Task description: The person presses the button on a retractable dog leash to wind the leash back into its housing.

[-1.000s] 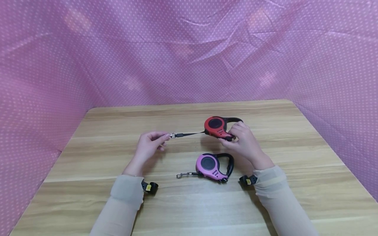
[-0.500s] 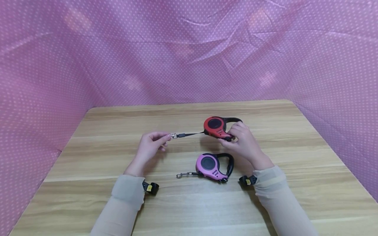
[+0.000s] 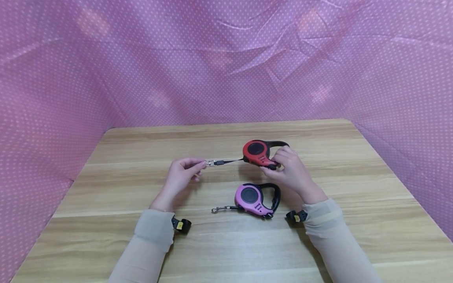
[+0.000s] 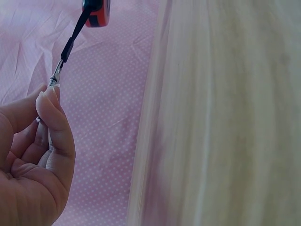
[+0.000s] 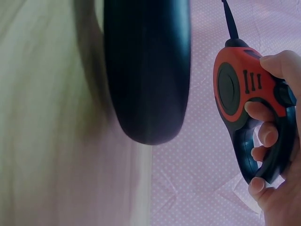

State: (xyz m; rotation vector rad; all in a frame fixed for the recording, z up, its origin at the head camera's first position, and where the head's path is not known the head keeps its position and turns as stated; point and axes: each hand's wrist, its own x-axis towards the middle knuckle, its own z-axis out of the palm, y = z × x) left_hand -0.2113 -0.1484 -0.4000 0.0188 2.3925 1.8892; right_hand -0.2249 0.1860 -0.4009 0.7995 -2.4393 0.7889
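Note:
A red and black retractable leash [image 3: 253, 154] is held above the table by its looped black handle. My right hand [image 3: 292, 168] grips that handle; in the right wrist view several fingers pass through the loop and the thumb lies along the red casing [image 5: 229, 80]. From the casing a short black strap [image 3: 230, 161] runs left to a metal clip [image 3: 211, 162]. Thumb and fingertips of my left hand [image 3: 181, 175] pinch the clip's end, which they partly hide; the left wrist view shows the clip [image 4: 56, 75] above them.
A pink and black retractable leash [image 3: 249, 195] lies on the table between the forearms, nearer the front, its metal clip [image 3: 220, 209] pointing left. The wooden table [image 3: 226, 251] ends at a pink dotted cloth [image 3: 226, 78] behind and at both sides.
The red leash has shifted slightly left. My left hand has moved a little right, and more of the metal clip shows beyond its fingertips. The pink leash stays put.

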